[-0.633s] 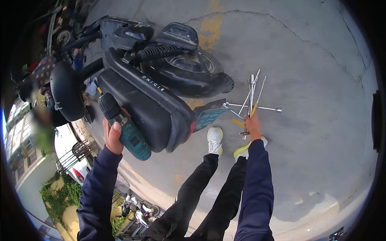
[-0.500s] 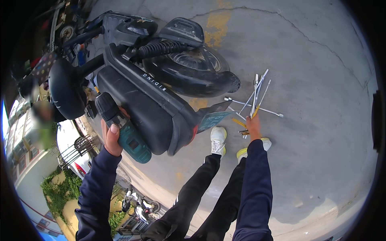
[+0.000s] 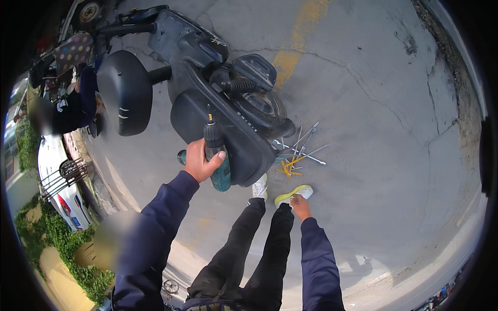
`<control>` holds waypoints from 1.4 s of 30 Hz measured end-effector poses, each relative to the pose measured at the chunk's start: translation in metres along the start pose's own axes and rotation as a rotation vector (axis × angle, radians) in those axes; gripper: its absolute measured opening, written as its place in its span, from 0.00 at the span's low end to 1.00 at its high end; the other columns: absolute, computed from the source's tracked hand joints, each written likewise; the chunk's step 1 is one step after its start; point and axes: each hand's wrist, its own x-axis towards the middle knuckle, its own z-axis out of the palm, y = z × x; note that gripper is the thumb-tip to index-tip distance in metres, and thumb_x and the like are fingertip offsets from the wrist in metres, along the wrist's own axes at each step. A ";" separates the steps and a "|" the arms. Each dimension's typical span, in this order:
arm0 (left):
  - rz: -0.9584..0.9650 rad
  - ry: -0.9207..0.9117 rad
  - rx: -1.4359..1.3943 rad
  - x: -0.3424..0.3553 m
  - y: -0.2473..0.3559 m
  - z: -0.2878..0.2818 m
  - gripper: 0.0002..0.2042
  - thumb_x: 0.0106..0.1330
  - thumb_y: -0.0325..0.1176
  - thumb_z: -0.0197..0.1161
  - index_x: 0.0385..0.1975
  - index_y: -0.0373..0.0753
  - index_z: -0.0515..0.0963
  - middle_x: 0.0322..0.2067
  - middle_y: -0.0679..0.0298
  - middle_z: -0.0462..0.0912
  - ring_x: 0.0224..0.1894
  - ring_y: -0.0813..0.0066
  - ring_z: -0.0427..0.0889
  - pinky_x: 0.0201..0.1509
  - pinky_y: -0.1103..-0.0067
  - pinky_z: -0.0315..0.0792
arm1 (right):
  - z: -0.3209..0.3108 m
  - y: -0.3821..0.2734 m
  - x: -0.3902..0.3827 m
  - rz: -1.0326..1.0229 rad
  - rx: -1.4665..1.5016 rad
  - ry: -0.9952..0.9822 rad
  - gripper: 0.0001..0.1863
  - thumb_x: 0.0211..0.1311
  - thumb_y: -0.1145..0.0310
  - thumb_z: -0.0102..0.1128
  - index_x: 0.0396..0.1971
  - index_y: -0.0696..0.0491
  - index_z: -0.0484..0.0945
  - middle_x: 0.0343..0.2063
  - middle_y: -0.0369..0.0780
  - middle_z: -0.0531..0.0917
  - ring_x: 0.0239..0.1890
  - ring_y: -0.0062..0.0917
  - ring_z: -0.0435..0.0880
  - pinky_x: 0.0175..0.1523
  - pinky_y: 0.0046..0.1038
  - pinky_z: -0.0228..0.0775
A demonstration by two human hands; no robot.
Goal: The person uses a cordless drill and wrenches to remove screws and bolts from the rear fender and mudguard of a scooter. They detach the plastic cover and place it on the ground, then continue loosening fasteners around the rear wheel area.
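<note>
My left hand (image 3: 196, 161) is wrapped round a teal and black cordless drill (image 3: 221, 176), its bit pointing up the picture. Behind the drill is the black seat (image 3: 189, 116) of an electric scooter. On the ground by the scooter's rear lies a loose pile of silver wrenches (image 3: 307, 136), with a cross-shaped wrench (image 3: 315, 159) and yellow-handled tools (image 3: 291, 167) among them. Below that pile, my right hand (image 3: 299, 205) overlaps my right shoe (image 3: 295, 193) in view. Its fingers are curled closed; whatever may be in them is too small to make out.
The scooter's black front box (image 3: 124, 93) juts out at the upper left. A person in dark clothes (image 3: 78, 111) is beyond it. At the left stand a white car (image 3: 59, 179) and a metal rack (image 3: 66, 176). A yellow painted line (image 3: 306, 31) crosses the cracked concrete.
My right hand has let go of the tools, which now lie on the ground, and has drawn back toward my shoe. The drill in my left hand has moved right, and the view has shifted.
</note>
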 end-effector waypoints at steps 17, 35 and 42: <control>-0.493 -0.076 0.100 0.003 0.093 -0.025 0.34 0.58 0.63 0.61 0.46 0.34 0.82 0.41 0.44 0.86 0.46 0.45 0.84 0.53 0.62 0.76 | -0.272 -0.171 -0.143 -0.034 -0.165 -0.010 0.26 0.66 0.69 0.64 0.60 0.64 0.70 0.44 0.46 0.85 0.39 0.28 0.86 0.50 0.30 0.79; -0.468 0.346 -1.706 0.032 0.475 -0.042 0.37 0.73 0.68 0.42 0.64 0.39 0.68 0.59 0.56 0.76 0.61 0.63 0.75 0.67 0.67 0.67 | -0.433 -0.619 -0.202 -0.083 0.233 -0.890 0.19 0.61 0.72 0.69 0.50 0.57 0.76 0.34 0.39 0.84 0.35 0.25 0.83 0.43 0.29 0.76; -0.330 0.395 -1.893 0.125 0.452 -0.066 0.33 0.75 0.63 0.47 0.61 0.37 0.69 0.49 0.56 0.79 0.41 0.69 0.82 0.37 0.74 0.78 | -0.432 -0.721 -0.154 0.119 0.335 -0.905 0.17 0.64 0.70 0.65 0.50 0.57 0.73 0.30 0.40 0.79 0.30 0.29 0.81 0.39 0.32 0.78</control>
